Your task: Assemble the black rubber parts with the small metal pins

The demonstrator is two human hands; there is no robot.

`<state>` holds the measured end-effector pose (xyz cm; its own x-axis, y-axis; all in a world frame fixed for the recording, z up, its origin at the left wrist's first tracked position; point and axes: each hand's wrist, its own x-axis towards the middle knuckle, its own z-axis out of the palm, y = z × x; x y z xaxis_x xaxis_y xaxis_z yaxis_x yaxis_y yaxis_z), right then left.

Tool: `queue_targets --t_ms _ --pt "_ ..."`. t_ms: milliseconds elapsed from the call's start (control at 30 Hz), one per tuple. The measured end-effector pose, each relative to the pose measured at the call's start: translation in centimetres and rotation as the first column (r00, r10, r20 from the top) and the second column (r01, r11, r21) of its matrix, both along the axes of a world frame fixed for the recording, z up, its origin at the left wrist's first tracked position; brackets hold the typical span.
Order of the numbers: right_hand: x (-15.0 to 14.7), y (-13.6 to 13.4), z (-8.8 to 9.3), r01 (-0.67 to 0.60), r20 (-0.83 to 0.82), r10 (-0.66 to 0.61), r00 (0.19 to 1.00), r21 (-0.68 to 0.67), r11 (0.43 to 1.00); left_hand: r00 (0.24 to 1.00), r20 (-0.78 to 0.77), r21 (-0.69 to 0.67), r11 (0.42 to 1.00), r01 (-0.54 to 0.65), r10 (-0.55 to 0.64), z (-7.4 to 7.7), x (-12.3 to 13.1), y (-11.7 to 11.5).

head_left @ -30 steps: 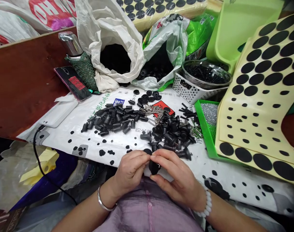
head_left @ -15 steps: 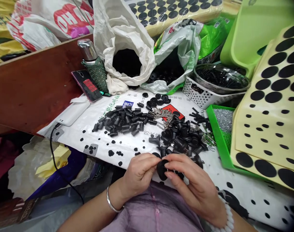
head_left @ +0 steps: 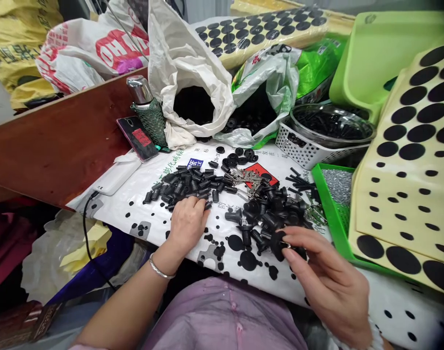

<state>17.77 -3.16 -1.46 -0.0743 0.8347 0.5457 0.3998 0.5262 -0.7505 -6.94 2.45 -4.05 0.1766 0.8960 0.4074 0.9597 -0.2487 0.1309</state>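
My left hand [head_left: 188, 221] reaches onto the near edge of a pile of small black plastic cylinders [head_left: 178, 187]. Its fingers are curled and point away from me; the tips are hidden, so what they hold cannot be made out. Between the thumb and fingers of my right hand [head_left: 329, 277] is a black disc-shaped part [head_left: 278, 245], with a bit of shiny metal showing near the fingertips. Just beyond it lies a heap of larger black plastic pieces [head_left: 269, 211]. Silvery metal clips [head_left: 249, 177] lie between the two piles.
Behind the piles are an open white bag [head_left: 222, 104], a glass bowl [head_left: 331, 138] over a white basket [head_left: 298, 150], a thermos [head_left: 139, 90] and a phone [head_left: 137, 138]. On the right, a green tray [head_left: 333, 233] holds silvery bits beside sheets with black dots [head_left: 407, 194].
My hands were together at the table's front edge on the black disc-shaped part. The left has let go and moved forward to the cylinders; the right has moved right, keeping the part.
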Motion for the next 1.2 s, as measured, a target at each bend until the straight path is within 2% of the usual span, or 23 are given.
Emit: queue_targets --t_ms 133,233,333,400,500,567,700,800,867,967,1033,1133,1200 --pt "0.5 0.0 -0.2 0.008 0.008 -0.008 1.0 0.002 1.0 1.0 0.015 -0.004 1.0 0.014 -0.014 0.2 0.0 -0.1" --pt "0.5 0.2 0.0 0.012 -0.026 -0.013 1.0 -0.014 1.0 0.978 0.193 0.016 0.996 0.083 -0.084 0.6 0.0 -1.1" --pt "0.0 0.5 0.4 -0.041 -0.076 0.038 0.996 -0.031 0.999 0.851 0.464 0.027 0.964 0.264 -0.246 1.0 0.6 -2.5" --pt "-0.6 0.6 0.7 -0.108 -0.1 0.105 0.989 -0.019 0.994 0.751 0.578 0.009 0.923 0.385 -0.319 1.1 1.2 -3.3" --pt "-1.3 0.8 1.2 -0.199 -0.091 0.2 0.976 0.019 0.98 0.631 0.69 -0.021 0.862 0.507 -0.355 1.0 2.0 -4.2" --pt "-1.4 0.9 1.6 -0.247 -0.045 0.249 0.967 0.049 0.968 0.581 0.734 -0.041 0.83 0.556 -0.352 1.0 2.3 -4.5" --pt "-1.1 1.3 2.1 -0.354 0.061 0.35 0.935 0.083 0.931 0.538 0.793 -0.132 0.783 0.608 -0.284 1.4 2.2 -4.9" --pt "-0.9 1.6 2.3 -0.436 0.116 0.426 0.897 0.078 0.897 0.466 0.859 -0.169 0.743 0.648 -0.211 1.7 2.0 -5.1" --pt "-1.1 1.8 2.2 -0.482 0.165 0.464 0.87 0.09 0.872 0.375 0.922 -0.209 0.691 0.692 -0.098 1.7 1.9 -5.3" --pt "-1.6 2.0 1.8 -0.535 0.212 0.504 0.837 0.124 0.836 0.219 0.964 -0.264 0.564 0.782 0.147 1.3 1.9 -5.4" --pt "-2.0 2.0 1.4 -0.543 0.187 0.518 0.835 0.119 0.831 0.158 0.952 -0.273 0.496 0.825 0.261 0.8 1.8 -5.5" --pt "-2.1 1.8 1.1 -0.517 0.17 0.499 0.85 0.078 0.853 0.132 0.934 -0.283 0.466 0.838 0.331 0.4 1.8 -5.4" --pt "-1.8 1.6 1.1 -0.499 0.255 0.466 0.847 0.076 0.863 0.131 0.927 -0.295 0.465 0.835 0.352 0.4 1.8 -5.4"
